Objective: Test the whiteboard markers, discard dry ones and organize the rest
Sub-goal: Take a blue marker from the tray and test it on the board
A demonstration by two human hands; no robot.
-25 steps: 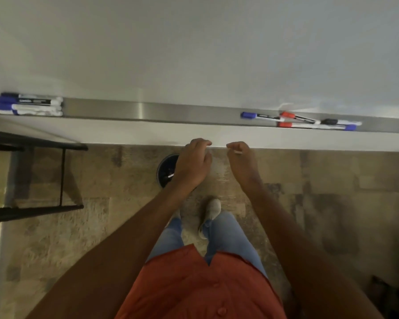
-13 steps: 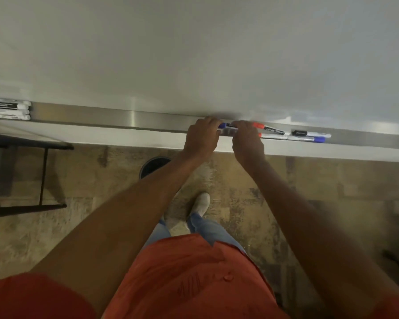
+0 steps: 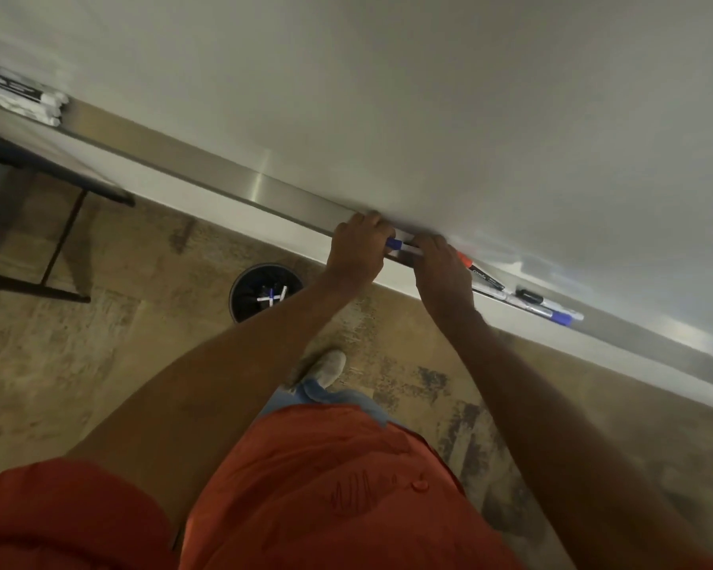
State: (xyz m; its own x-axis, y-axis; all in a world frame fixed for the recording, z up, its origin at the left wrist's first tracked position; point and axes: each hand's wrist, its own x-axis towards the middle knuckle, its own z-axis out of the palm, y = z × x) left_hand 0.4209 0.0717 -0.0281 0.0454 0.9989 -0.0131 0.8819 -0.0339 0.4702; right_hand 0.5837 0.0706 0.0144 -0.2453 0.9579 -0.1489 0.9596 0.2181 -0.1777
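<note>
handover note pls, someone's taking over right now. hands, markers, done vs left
Left hand and right hand: both on the blue-capped marker at the tray; fingers curled round it.
Unsorted: red-capped marker, black-capped marker and another blue-capped one lie on the tray right of the hands.
Kept pile: far left of the tray.
Done: bin on the floor already holds markers.
Left: test the held marker, then the three on the right.
</note>
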